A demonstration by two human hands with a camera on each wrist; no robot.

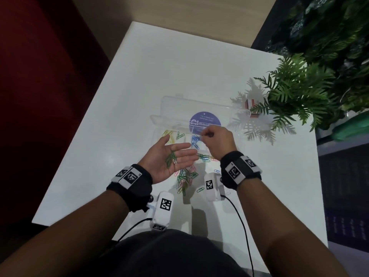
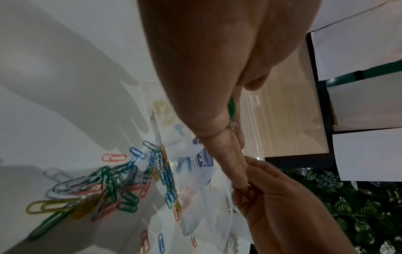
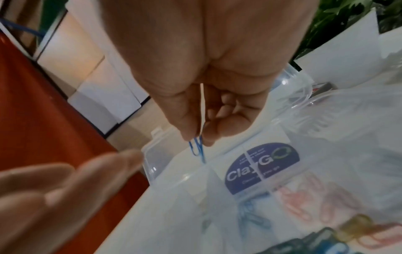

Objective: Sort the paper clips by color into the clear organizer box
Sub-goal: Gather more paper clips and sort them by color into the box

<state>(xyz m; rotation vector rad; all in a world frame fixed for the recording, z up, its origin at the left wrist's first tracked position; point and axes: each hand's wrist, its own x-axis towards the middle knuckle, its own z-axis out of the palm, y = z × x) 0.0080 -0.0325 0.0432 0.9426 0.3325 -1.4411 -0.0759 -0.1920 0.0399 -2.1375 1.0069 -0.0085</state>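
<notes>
A clear organizer box with its lid open stands mid-table; yellow, green, blue and pink clips lie in its compartments. My left hand is palm up with straight fingers, and green paper clips plus a white one rest on the palm. My right hand hovers over the box and pinches blue paper clips between thumb and forefinger above the blue compartment. A mixed pile of clips lies on the white table between my wrists. In the left wrist view the pile spreads under the hand.
A fern plant overhangs the table's right side beside a small red and white box. Two white tagged devices with cables lie near the front edge. A round purple label shows on the box lid.
</notes>
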